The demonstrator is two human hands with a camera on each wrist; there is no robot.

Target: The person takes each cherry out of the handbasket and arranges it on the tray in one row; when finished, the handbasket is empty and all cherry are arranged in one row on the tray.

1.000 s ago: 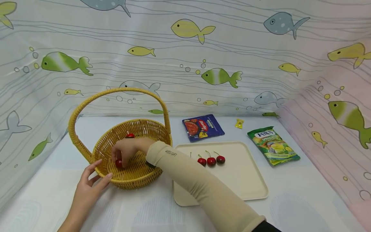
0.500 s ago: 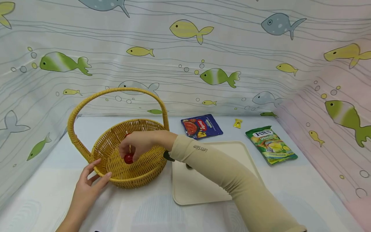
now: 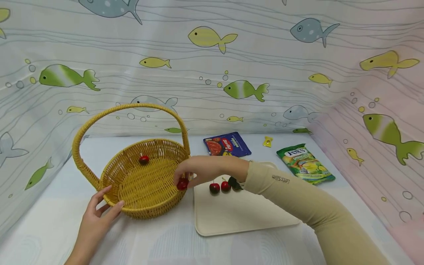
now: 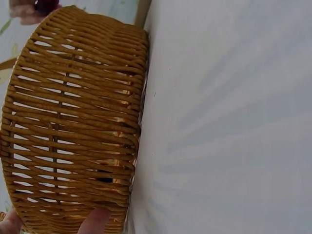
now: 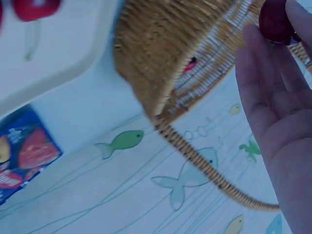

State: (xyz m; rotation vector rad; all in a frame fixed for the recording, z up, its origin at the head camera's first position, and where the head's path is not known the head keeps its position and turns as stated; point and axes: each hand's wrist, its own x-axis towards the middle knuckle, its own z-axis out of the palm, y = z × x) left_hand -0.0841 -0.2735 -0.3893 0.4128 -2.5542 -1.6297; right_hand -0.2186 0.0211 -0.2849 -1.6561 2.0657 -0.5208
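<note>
In the head view my right hand (image 3: 198, 171) pinches a dark red cherry (image 3: 182, 184) by the right rim of the wicker basket (image 3: 149, 211). The right wrist view shows that cherry (image 5: 274, 22) between thumb and fingers. Another cherry (image 3: 144, 159) lies inside the basket, near its back wall. My left hand (image 3: 94, 217) touches the basket's front left rim and outer wall with fingers and thumb spread. On the cream tray (image 3: 245, 213), cherries with stems stand in a row, including one cherry (image 3: 214, 188) at the left end; my right wrist hides part of the row.
Behind the tray lie a blue Barilla pouch (image 3: 240, 143) and a small yellow wrapped sweet (image 3: 267, 141). A green Fox's bag (image 3: 309, 165) sits right of the tray. The basket's tall handle (image 3: 132, 106) arches over it. A fish-patterned cloth (image 3: 198, 92) hangs behind.
My right hand has lifted the cherry from the basket floor and carried it right, to the rim beside the tray. My left hand has stayed at the basket. The head view has shifted slightly.
</note>
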